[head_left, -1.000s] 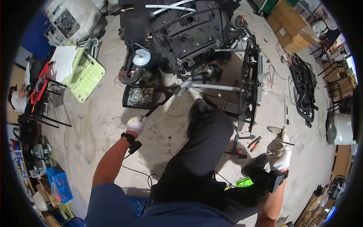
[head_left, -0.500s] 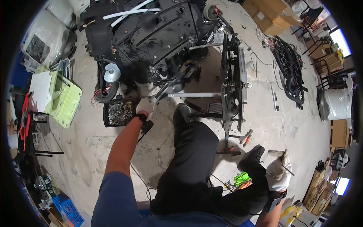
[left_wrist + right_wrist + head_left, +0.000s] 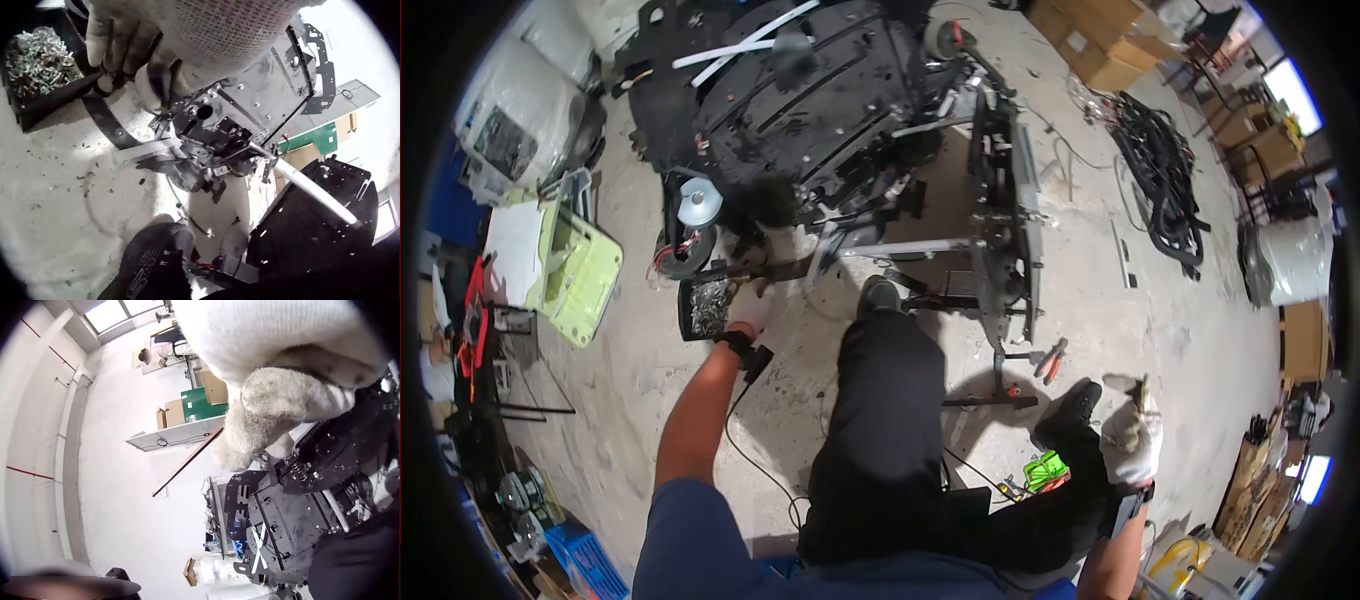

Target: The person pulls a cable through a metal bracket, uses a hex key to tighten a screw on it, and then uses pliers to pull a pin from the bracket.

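My left hand (image 3: pixel 747 308), in a white glove, is low beside the black tray of screws (image 3: pixel 686 325). In the left wrist view its fingers (image 3: pixel 125 47) point down with the thumb apart from them. A flat black bar (image 3: pixel 111 122) passes just beyond the fingertips, next to the tray, and runs to a pale metal strip (image 3: pixel 150 150). My right hand (image 3: pixel 1132 445), also gloved, is held off to the right over the floor. Its curled fingers grip a thin dark rod (image 3: pixel 187 462) that sticks out past them.
The black vehicle chassis (image 3: pixel 830 110) lies ahead, with an upright frame (image 3: pixel 1007 200) at its right. Orange-handled pliers (image 3: pixel 1052 362) and a bright green item (image 3: pixel 1045 470) are by my right shoe (image 3: pixel 1080 402). A wiring bundle (image 3: pixel 1160 180) is farther right.
My left hand has come down and left toward the tray; the black bar it gripped has swung down beside the tray, past its fingertips. My right hand keeps the rod. The head view has shifted.
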Tool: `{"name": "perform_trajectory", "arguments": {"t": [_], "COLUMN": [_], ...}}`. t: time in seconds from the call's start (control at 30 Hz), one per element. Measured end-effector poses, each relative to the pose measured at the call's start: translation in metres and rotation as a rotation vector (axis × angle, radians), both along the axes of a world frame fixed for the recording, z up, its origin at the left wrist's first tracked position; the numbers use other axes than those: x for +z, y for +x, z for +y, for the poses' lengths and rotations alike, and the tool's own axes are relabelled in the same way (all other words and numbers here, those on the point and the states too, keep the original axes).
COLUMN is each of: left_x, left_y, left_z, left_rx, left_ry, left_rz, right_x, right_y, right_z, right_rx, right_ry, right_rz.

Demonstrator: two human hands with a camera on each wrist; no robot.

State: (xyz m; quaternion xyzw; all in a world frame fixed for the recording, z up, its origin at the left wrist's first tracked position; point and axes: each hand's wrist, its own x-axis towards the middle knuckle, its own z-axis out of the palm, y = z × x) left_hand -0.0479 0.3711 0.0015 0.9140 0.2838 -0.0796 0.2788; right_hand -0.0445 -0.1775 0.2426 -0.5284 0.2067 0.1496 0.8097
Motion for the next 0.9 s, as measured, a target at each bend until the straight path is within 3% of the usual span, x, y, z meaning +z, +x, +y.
{"name": "perform_trajectory", "arguments": {"t": [0.07, 0.1, 0.17, 0.23, 0.27, 0.33, 0.4, 0.6, 0.77, 0.9], "left_x": [0.037, 0.055, 0.092, 0.126, 0.119, 0.195, 0.208, 0.289, 0.304, 0.257], "left_y": [0.011, 0.015, 0.028, 0.04, 0.048, 0.053, 0.066, 0.093, 0.115, 0.118], "left_z": [-0.011, -0.014, -0.017, -0.024, -0.013, -0.067, -0.076, -0.182, -0.263, -0.333], "left_rx": [-0.039, -0.094, -0.092, -0.158, -0.184, -0.157, -0.302, -0.624, -0.739, -0.887], "left_ry": [-0.002, 0.038, -0.136, -0.034, -0.155, -0.157, -0.162, -0.152, -0.347, -0.493], "left_rz": [-0.141, -0.22, -0.236, -0.281, -0.396, -0.302, -0.439, -0.467, -0.393, -0.314], "right_x": [0.006, 0.007, 0.002, -0.009, -0.014, -0.021, -0.035, -0.064, -0.059, -0.066], "right_y": [0.002, 0.003, 0.006, 0.009, 0.01, 0.015, 0.018, 0.013, 0.005, -0.001], "right_z": [0.004, 0.002, -0.012, -0.032, -0.042, -0.056, -0.072, -0.11, -0.131, -0.139], "right_rx": [-0.025, -0.007, -0.018, -0.08, -0.11, -0.254, -0.338, -0.359, -0.389, -0.474], "right_ry": [-0.146, -0.072, 0.062, 0.149, 0.18, 0.186, 0.219, 0.253, 0.228, 0.275], "right_rz": [-0.058, -0.092, -0.124, -0.133, -0.144, -0.096, -0.073, -0.088, -0.113, -0.098]}}
